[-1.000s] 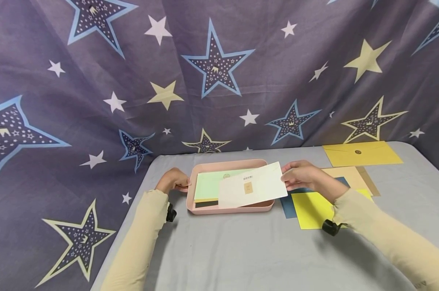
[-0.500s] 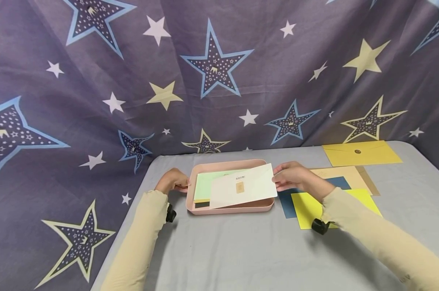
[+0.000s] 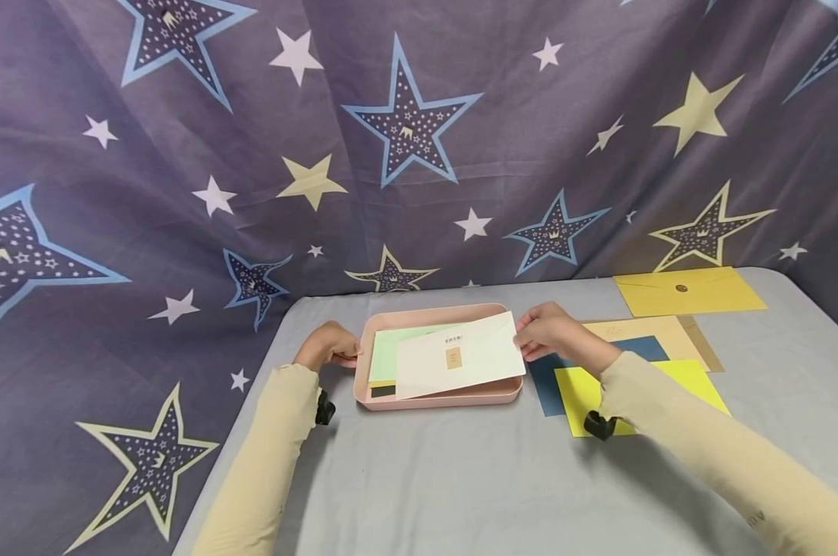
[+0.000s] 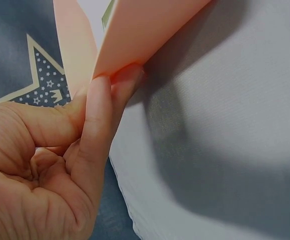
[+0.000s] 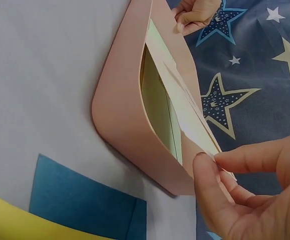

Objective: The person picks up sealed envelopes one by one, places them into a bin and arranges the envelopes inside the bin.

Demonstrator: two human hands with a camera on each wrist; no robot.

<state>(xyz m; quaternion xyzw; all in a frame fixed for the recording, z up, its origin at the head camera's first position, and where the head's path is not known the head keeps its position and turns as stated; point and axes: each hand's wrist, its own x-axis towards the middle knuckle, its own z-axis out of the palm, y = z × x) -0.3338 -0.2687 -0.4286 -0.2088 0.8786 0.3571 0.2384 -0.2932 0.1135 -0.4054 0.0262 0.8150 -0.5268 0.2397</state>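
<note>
Left hand (image 3: pixel 330 344): pinching pink tray (image 3: pixel 446 401)
Right hand (image 3: pixel 545 332): pinching white envelope (image 3: pixel 484 351)
Green envelope (image 3: pixel 388 353): beneath white — partly hidden

A wide passage is left across the tabletop (image 3: pixel 405 486) in front of the tray (image 3: pixel 441 401), between the left sleeve (image 3: pixel 257 463) and the right sleeve (image 3: pixel 710 452). The tray's left end is blocked by the left hand (image 3: pixel 330 344), its right end by the right hand (image 3: pixel 551 333); much of its opening is covered by the white envelope (image 3: pixel 484 351). Behind the tray, little depth is left before the starry curtain (image 3: pixel 363 232).
</note>
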